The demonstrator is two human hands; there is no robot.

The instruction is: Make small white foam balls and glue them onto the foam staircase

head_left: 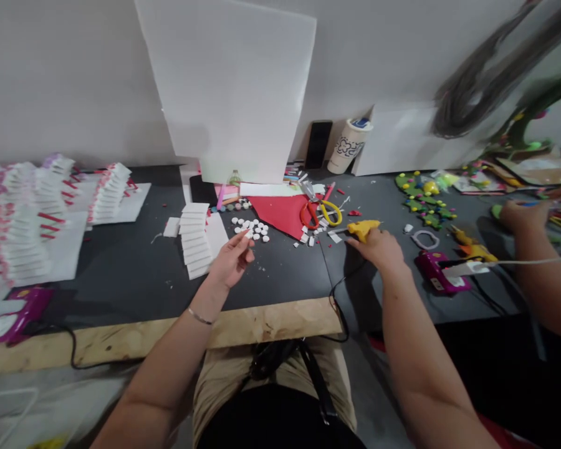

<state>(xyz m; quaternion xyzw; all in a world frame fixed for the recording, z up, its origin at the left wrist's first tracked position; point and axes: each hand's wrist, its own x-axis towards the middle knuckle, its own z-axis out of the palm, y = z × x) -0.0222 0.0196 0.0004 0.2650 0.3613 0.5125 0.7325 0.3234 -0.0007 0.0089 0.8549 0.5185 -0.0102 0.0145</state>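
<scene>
My left hand [234, 257] is closed in a pinch at the near edge of a pile of small white discs [257, 229]. A small white disc [249, 234] shows at its fingertips, partly covered by them. My right hand [378, 247] is wrapped round a yellow hot glue gun [362, 229], whose nozzle points left, low over the table. Its handle is mostly hidden by my fingers. To the left of my left hand, several white strips [195, 243] lie overlapped in a fanned row on a white card [217, 232].
Orange-and-yellow scissors [330, 212] rest by red felt [278, 212] and white scraps. Finished white-and-pink pieces [110, 193] stand left. Purple power strips [434, 271] sit on both sides. A phone [318, 144] and cup [348, 146] stand behind. A co-worker's hands [518, 215] are at right.
</scene>
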